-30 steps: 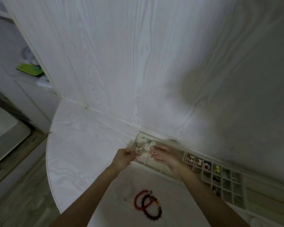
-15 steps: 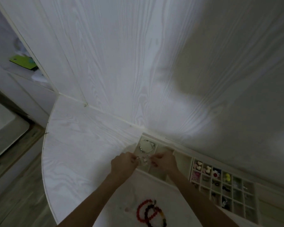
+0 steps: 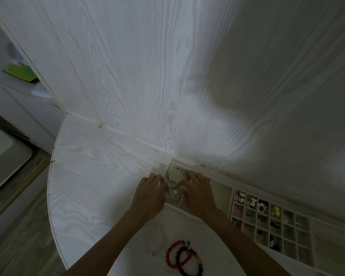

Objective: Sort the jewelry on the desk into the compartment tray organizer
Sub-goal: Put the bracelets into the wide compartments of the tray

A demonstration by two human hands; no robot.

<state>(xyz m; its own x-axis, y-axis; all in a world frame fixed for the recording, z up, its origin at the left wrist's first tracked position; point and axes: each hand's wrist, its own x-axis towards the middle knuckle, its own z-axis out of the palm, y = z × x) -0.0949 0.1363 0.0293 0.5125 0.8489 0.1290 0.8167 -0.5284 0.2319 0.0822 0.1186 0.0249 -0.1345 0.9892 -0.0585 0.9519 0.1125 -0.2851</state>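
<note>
**Both hands at the tray's left end compartment**

Nearest you, a red bead bracelet (image 3: 174, 253) and a dark bead bracelet (image 3: 189, 262) lie overlapping on the white desk (image 3: 92, 176), between your forearms. Farther out, your left hand (image 3: 150, 193) and right hand (image 3: 197, 191) sit close together, knuckles up, at the left end of the compartment tray organizer (image 3: 232, 193). Their fingers curl down over a silvery chain bracelet (image 3: 175, 175) lying in the tray's far-left compartment; whether either hand actually pinches it is hidden from you. To the right, the tray's small compartments hold heart-shaped pieces (image 3: 240, 197) and a yellow piece (image 3: 275, 210). Beyond stands the white wood-grain wall (image 3: 167, 76), with a green item (image 3: 20, 73) on a shelf far left.
</note>
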